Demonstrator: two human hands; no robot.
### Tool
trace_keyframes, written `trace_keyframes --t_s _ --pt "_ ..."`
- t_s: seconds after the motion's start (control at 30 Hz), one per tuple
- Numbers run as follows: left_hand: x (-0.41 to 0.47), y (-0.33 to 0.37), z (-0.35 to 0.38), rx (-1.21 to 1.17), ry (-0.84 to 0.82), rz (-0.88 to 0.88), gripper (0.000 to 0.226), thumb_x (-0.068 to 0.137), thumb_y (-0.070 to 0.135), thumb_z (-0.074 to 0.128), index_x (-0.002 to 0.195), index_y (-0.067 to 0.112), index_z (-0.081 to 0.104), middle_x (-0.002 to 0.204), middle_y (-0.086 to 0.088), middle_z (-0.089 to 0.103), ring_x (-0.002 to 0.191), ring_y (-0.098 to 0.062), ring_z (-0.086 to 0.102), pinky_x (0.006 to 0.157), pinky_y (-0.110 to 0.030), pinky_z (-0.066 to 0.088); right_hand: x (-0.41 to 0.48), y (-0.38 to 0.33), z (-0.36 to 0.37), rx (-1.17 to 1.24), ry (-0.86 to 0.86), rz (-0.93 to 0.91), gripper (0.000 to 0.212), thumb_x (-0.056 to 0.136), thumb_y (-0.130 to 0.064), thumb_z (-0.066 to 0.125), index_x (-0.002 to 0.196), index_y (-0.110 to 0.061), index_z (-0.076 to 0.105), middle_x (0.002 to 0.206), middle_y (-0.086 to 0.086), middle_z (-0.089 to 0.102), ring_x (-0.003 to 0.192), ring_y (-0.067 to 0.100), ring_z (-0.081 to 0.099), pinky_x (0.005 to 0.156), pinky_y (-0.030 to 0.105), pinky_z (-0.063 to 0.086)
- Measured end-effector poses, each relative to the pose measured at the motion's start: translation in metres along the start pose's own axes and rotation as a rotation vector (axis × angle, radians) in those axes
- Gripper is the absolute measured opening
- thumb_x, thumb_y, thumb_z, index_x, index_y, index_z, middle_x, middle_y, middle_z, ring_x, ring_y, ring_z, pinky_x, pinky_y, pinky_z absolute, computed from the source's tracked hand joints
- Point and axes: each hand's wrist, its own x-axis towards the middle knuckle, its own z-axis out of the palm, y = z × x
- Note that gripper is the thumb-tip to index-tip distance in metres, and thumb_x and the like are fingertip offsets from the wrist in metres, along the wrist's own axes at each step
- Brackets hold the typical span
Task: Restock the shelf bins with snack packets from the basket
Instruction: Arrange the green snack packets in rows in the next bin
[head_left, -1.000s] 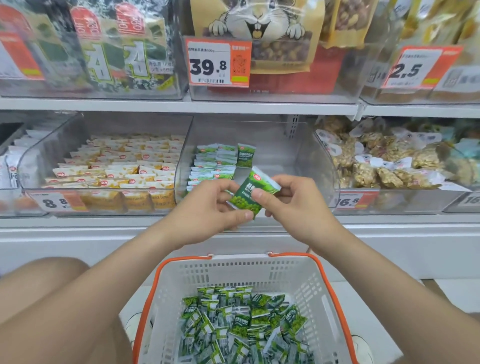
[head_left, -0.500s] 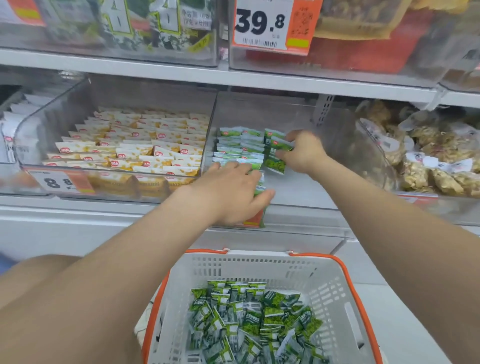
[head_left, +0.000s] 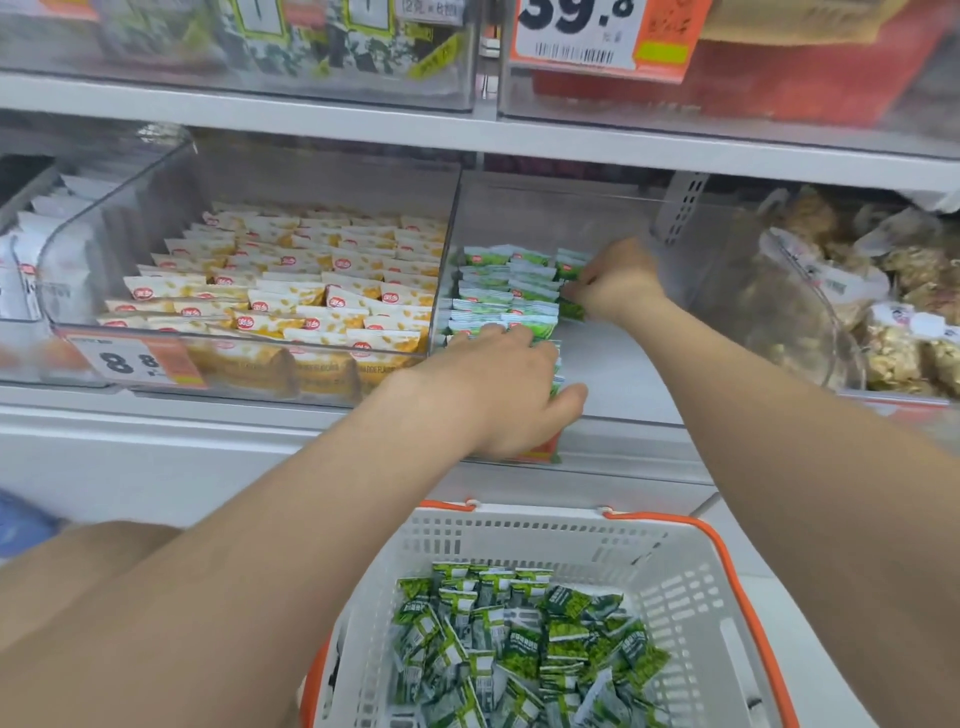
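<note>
We are looking down along two bare arms that are reaching into a clear shelf bin (head_left: 639, 384) on the middle shelf. Our right hand (head_left: 618, 283) is pinching one green snack packet (head_left: 571, 310) between thumb and fingertips. It is setting the packet against the right end of the rows of green packets (head_left: 493, 293), which are filling only the bin's left side. Our left hand (head_left: 511, 395) is lying palm down with its fingers laid flat over the front rows. Its grip is open and is holding nothing that we can see. It seems to be bracing the leaning packets so that they are not tipping forward while the new one is going in. The right part of the bin's floor is showing bare, so we are judging that plenty of restocking remains. Below us, the white basket (head_left: 545, 540) with orange handles is sitting just under the shelf, within easy reach, and is holding a loose heap of packets (head_left: 519, 649) of the same green kind. The bin to the left is holding yellow-and-white packets (head_left: 311, 291), and the one to the right is holding bagged brown clusters (head_left: 904, 343).
</note>
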Motion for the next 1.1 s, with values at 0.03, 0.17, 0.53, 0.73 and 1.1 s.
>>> trace_keyframes --t_s 0.03,0.17,0.53,0.73,1.1 --pt "-0.002 0.001 -0.002 0.012 0.018 -0.006 0.066 0.105 0.062 0.024 0.141 0.013 0.049 0.136 -0.013 0.051 0.129 -0.034 0.047 0.100 -0.047 0.043 -0.006 0.002 -0.001 0.000 -0.058 -0.065 0.028 0.094 -0.035 0.069 0.088 -0.008 0.068 0.085 0.011 0.064 0.083 0.029 0.063 0.067 0.028 0.049" --pt "-0.010 0.002 -0.006 0.089 0.179 -0.038 0.058 0.105 0.063 0.029 0.124 0.016 0.057 0.121 -0.010 0.059 0.115 -0.033 0.057 0.076 -0.040 0.036 -0.041 0.018 -0.019 0.104 -0.177 -0.227 0.038 0.097 -0.013 0.053 0.132 -0.009 0.067 0.133 0.012 0.066 0.123 0.033 0.060 0.103 0.034 0.049" --pt "-0.072 0.044 0.022 -0.104 0.302 -0.071 0.020 0.082 0.046 0.059 0.077 0.028 0.057 0.080 0.008 0.064 0.082 -0.024 0.065 0.061 -0.032 0.046 -0.258 0.043 -0.052 -0.270 -0.138 -0.701 0.029 0.090 -0.015 0.048 0.117 -0.020 0.059 0.107 0.005 0.062 0.098 0.034 0.063 0.070 0.038 0.044" --pt "-0.063 0.058 0.124 0.086 -0.324 0.026 0.022 0.092 0.026 0.068 0.114 0.021 0.067 0.111 -0.003 0.066 0.098 -0.028 0.067 0.076 -0.039 0.057 -0.302 0.073 0.019 -0.478 -0.685 -0.779 0.022 0.095 -0.006 0.049 0.114 -0.013 0.058 0.087 0.006 0.052 0.076 0.029 0.057 0.057 0.035 0.042" --pt "-0.100 0.043 0.329 0.122 -1.043 -0.190 0.057 0.097 0.004 0.053 0.153 0.006 0.045 0.146 -0.014 0.056 0.113 -0.028 0.066 0.087 -0.038 0.057 -0.320 0.063 0.057 -0.544 -0.861 -0.859 0.012 0.097 -0.001 0.052 0.103 -0.010 0.058 0.081 0.002 0.046 0.061 0.018 0.045 0.051 0.032 0.039"
